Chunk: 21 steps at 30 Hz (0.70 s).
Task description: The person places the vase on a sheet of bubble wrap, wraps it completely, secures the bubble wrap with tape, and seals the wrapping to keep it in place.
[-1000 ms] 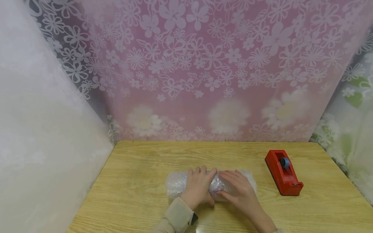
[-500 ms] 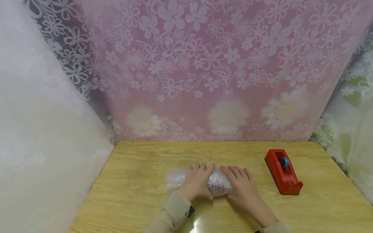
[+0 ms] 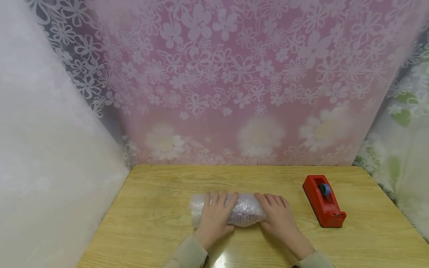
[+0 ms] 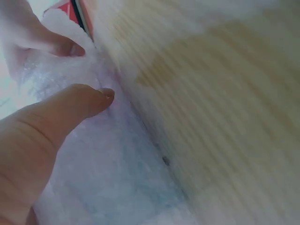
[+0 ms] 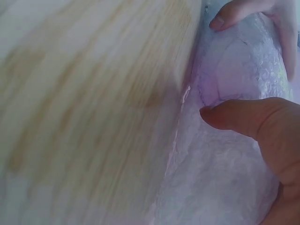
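Note:
A roll of bubble wrap (image 3: 247,209), clear and shiny, lies sideways on the wooden table, with something pinkish-purple showing faintly through it. My left hand (image 3: 214,217) grips it left of the middle, fingers over the top and thumb on the near side. At the right end my right hand (image 3: 280,219) holds it the same way, covering that end. The left wrist view shows the left thumb (image 4: 61,112) pressed on the bubble wrap (image 4: 117,164). In the right wrist view, the right thumb (image 5: 243,117) rests against the wrap (image 5: 211,173) near its lower edge.
To the right of the roll stands a red tape dispenser (image 3: 324,203) with a small blue-rimmed tape roll (image 3: 324,189). A pink floral curtain (image 3: 207,93) hangs behind the table (image 3: 161,186), and pale sheets flank both sides.
My right hand has shifted from the roll's upper face to a grip around its right end. My left hand has slid left along the roll, baring more of its middle.

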Each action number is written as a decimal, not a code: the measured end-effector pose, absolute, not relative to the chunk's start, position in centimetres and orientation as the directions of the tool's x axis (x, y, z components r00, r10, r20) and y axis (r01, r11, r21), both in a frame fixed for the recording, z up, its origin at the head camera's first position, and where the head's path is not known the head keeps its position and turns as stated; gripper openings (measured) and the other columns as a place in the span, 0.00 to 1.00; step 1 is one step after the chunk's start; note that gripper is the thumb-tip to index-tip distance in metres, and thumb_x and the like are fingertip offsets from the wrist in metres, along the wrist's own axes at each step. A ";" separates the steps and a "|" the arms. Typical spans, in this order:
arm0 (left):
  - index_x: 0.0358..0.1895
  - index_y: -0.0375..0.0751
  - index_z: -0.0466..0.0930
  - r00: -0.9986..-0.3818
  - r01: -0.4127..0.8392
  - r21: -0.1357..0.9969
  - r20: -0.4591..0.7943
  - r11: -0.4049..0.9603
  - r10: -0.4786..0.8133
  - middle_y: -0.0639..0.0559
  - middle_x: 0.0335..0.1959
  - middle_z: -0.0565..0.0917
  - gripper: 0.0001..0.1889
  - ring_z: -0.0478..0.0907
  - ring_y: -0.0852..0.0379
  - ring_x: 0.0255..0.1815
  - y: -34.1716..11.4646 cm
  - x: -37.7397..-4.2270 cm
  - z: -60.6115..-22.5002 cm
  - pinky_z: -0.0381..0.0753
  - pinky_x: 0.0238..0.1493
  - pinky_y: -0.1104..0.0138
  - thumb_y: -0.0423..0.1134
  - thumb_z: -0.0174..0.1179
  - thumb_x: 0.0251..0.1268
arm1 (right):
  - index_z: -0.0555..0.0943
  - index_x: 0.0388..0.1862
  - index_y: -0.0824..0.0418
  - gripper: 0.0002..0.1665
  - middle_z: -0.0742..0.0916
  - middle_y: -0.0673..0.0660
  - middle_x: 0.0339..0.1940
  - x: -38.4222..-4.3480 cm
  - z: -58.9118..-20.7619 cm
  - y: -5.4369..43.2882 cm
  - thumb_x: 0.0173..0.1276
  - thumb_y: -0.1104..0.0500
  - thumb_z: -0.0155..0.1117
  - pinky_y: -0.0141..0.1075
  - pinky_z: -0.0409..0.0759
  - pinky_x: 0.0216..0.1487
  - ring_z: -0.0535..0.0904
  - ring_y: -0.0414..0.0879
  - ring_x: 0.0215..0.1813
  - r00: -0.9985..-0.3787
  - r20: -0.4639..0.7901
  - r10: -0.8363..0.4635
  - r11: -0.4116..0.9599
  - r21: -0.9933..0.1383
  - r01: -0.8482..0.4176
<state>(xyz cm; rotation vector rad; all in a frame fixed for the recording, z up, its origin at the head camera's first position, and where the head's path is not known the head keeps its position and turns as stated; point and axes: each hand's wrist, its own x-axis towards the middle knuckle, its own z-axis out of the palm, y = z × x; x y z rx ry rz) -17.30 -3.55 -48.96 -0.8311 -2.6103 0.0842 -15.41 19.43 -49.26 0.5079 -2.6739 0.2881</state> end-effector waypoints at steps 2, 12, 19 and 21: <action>0.73 0.57 0.56 -0.754 0.531 -0.177 0.348 0.829 0.557 0.45 0.61 0.75 0.59 0.73 0.42 0.60 -3.7 -17.4 -49.1 0.68 0.63 0.42 0.70 0.76 0.32 | 0.75 0.63 0.58 0.46 0.83 0.61 0.51 -15.4 -49.2 19.4 0.41 0.57 0.81 0.63 0.69 0.58 0.77 0.61 0.54 -0.857 0.420 -0.298 0.917 -0.125 -0.379; 0.72 0.56 0.58 -0.744 0.529 -0.196 0.361 0.825 0.563 0.45 0.60 0.76 0.58 0.74 0.42 0.59 -3.0 -19.7 -49.0 0.70 0.61 0.42 0.69 0.76 0.33 | 0.74 0.64 0.59 0.44 0.82 0.62 0.51 -17.4 -49.5 19.9 0.42 0.63 0.75 0.62 0.68 0.58 0.76 0.63 0.54 -0.855 0.447 -0.262 0.918 -0.158 -0.363; 0.73 0.57 0.56 -0.766 0.516 -0.182 0.339 0.837 0.546 0.44 0.62 0.74 0.59 0.72 0.41 0.61 -2.9 -21.2 -49.1 0.67 0.63 0.42 0.70 0.76 0.33 | 0.73 0.65 0.59 0.43 0.82 0.62 0.53 -18.9 -49.1 20.2 0.44 0.62 0.74 0.62 0.67 0.60 0.75 0.64 0.56 -0.872 0.406 -0.275 0.920 -0.151 -0.360; 0.75 0.57 0.55 -0.775 0.509 -0.190 0.323 0.839 0.543 0.43 0.64 0.73 0.61 0.71 0.39 0.63 -3.1 -20.9 -49.1 0.65 0.64 0.40 0.72 0.74 0.33 | 0.73 0.65 0.59 0.43 0.82 0.63 0.54 -18.8 -48.9 20.3 0.45 0.61 0.74 0.63 0.66 0.61 0.75 0.64 0.56 -0.876 0.390 -0.285 0.919 -0.149 -0.365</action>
